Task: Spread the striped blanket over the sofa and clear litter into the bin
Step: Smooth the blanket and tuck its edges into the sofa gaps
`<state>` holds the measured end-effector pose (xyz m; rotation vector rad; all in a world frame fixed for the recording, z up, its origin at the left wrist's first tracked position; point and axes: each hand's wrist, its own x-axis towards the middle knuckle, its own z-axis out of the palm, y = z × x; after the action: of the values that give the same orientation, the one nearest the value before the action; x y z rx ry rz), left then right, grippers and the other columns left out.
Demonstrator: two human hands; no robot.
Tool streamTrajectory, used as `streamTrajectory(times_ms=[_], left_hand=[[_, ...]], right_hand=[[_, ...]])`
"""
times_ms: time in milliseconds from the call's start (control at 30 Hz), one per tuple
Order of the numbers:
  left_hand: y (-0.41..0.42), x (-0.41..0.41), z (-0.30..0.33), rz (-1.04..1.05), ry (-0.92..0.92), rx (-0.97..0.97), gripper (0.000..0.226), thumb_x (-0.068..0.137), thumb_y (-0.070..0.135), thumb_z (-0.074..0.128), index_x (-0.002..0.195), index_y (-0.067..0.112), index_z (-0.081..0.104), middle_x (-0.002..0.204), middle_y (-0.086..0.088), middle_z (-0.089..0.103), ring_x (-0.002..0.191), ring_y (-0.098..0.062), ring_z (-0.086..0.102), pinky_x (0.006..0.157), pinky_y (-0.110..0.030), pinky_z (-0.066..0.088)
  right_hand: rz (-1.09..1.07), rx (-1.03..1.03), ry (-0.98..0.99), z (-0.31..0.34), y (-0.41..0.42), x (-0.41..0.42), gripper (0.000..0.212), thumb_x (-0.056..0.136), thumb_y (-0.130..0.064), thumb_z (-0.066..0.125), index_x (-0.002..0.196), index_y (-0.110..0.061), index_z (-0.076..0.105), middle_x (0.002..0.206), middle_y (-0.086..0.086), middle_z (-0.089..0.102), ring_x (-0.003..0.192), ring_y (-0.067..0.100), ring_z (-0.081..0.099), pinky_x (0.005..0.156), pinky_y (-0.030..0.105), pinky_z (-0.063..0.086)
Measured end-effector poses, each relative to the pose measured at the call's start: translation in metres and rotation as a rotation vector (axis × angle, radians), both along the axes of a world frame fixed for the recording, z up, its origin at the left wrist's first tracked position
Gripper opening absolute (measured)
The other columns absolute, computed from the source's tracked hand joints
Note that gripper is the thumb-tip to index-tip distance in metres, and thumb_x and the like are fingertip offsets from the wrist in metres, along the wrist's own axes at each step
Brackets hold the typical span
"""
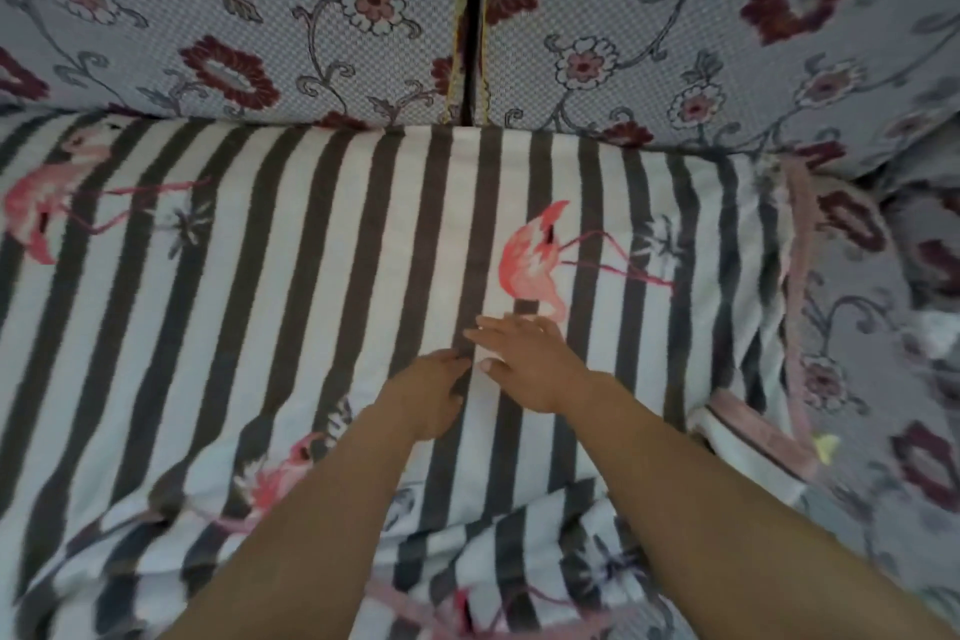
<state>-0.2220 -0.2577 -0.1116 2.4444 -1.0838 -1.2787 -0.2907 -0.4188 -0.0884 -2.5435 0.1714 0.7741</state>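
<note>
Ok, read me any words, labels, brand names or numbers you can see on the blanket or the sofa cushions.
None: no readable text anywhere in this view.
Striped blanket: only stripes and pink flamingo prints, no lettering.
Sofa cushions: floral pattern only.
Small yellow scrap by the blanket's right edge: too small and blurred to tell.

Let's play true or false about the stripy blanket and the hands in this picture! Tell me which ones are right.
1. Both hands, left hand and right hand, rest flat on the striped blanket. True.
2. The blanket has blue fish on it. False: pink flamingos.
3. The back cushions have a flower pattern. True.
4. The right hand holds a bottle. False: it is open and holds nothing.
</note>
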Motion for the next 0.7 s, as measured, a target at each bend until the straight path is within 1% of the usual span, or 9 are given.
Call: streamTrajectory(times_ms=[100, 233, 267, 367, 467, 533, 567, 633, 700], left_hand=[[0.011, -0.038, 0.013, 0.107, -0.029, -0.02, 0.051, 0.093, 0.016, 0.045, 0.144, 0.018, 0.038, 0.146, -0.007, 0.041, 0.131, -0.024, 0.043, 0.109, -0.033, 0.035], [0.046, -0.08, 0.027, 0.176, -0.099, 0.055, 0.051, 0.091, 0.011, 0.046, 0.141, 0.017, 0.041, 0.146, -0.005, 0.041, 0.132, -0.021, 0.04, 0.109, -0.031, 0.034], [0.06, -0.088, 0.03, 0.203, -0.108, 0.074, 0.052, 0.088, 0.008, 0.047, 0.139, 0.017, 0.043, 0.144, -0.005, 0.042, 0.131, -0.021, 0.041, 0.108, -0.033, 0.036], [0.106, -0.111, 0.033, 0.242, -0.133, 0.172, 0.05, 0.082, 0.004, 0.049, 0.129, 0.019, 0.05, 0.13, -0.006, 0.047, 0.123, -0.025, 0.045, 0.097, -0.037, 0.044], [0.146, -0.127, 0.028, 0.23, -0.157, 0.25, 0.041, 0.085, 0.012, 0.052, 0.125, 0.02, 0.051, 0.12, -0.007, 0.048, 0.117, -0.027, 0.047, 0.093, -0.039, 0.046], [0.165, -0.133, 0.022, 0.23, -0.156, 0.263, 0.042, 0.087, 0.022, 0.055, 0.129, 0.022, 0.049, 0.123, -0.006, 0.046, 0.12, -0.027, 0.044, 0.093, -0.04, 0.046], [0.17, -0.133, 0.019, 0.215, -0.157, 0.277, 0.047, 0.086, 0.023, 0.058, 0.132, 0.024, 0.047, 0.127, -0.005, 0.044, 0.122, -0.027, 0.042, 0.092, -0.039, 0.047], [0.188, -0.138, 0.011, 0.173, -0.21, 0.327, 0.054, 0.082, 0.017, 0.062, 0.132, 0.024, 0.043, 0.131, -0.005, 0.04, 0.124, -0.027, 0.04, 0.088, -0.04, 0.046], [0.202, -0.14, -0.001, 0.152, -0.341, 0.322, 0.054, 0.078, 0.014, 0.065, 0.126, 0.022, 0.043, 0.129, -0.005, 0.039, 0.122, -0.027, 0.039, 0.093, -0.041, 0.045]], right_hand=[[0.058, 0.023, 0.004, 0.014, 0.006, -0.029, 0.047, 0.102, -0.033, 0.034, 0.148, -0.033, 0.027, 0.16, -0.006, 0.018, 0.148, 0.023, 0.012, 0.117, 0.047, 0.005], [0.129, 0.039, -0.003, 0.026, 0.028, -0.069, 0.047, 0.101, -0.031, 0.037, 0.147, -0.033, 0.03, 0.159, -0.005, 0.022, 0.147, 0.022, 0.016, 0.116, 0.044, 0.008], [0.151, 0.052, 0.001, 0.027, 0.039, -0.078, 0.047, 0.1, -0.03, 0.038, 0.146, -0.032, 0.032, 0.158, -0.005, 0.023, 0.146, 0.023, 0.017, 0.115, 0.044, 0.009], [0.248, 0.094, 0.001, 0.03, 0.08, -0.103, 0.048, 0.095, -0.025, 0.044, 0.143, -0.028, 0.039, 0.155, -0.003, 0.03, 0.141, 0.025, 0.025, 0.112, 0.045, 0.015], [0.329, 0.083, -0.052, 0.023, 0.124, -0.124, 0.042, 0.091, -0.023, 0.049, 0.133, -0.024, 0.049, 0.141, 0.002, 0.043, 0.129, 0.027, 0.035, 0.105, 0.044, 0.025], [0.352, 0.057, -0.089, 0.013, 0.15, -0.135, 0.036, 0.089, -0.024, 0.052, 0.125, -0.021, 0.055, 0.126, 0.004, 0.049, 0.118, 0.029, 0.039, 0.096, 0.042, 0.03], [0.36, 0.032, -0.106, 0.007, 0.16, -0.138, 0.036, 0.089, -0.026, 0.054, 0.124, -0.021, 0.055, 0.122, 0.005, 0.048, 0.116, 0.029, 0.04, 0.093, 0.042, 0.03], [0.365, -0.02, -0.086, -0.01, 0.187, -0.146, 0.047, 0.086, -0.03, 0.058, 0.131, -0.023, 0.048, 0.124, 0.006, 0.046, 0.118, 0.029, 0.039, 0.094, 0.042, 0.03], [0.301, -0.062, -0.026, -0.028, 0.206, -0.15, 0.065, 0.082, -0.033, 0.064, 0.139, -0.022, 0.036, 0.131, 0.007, 0.044, 0.122, 0.029, 0.04, 0.098, 0.042, 0.03]])
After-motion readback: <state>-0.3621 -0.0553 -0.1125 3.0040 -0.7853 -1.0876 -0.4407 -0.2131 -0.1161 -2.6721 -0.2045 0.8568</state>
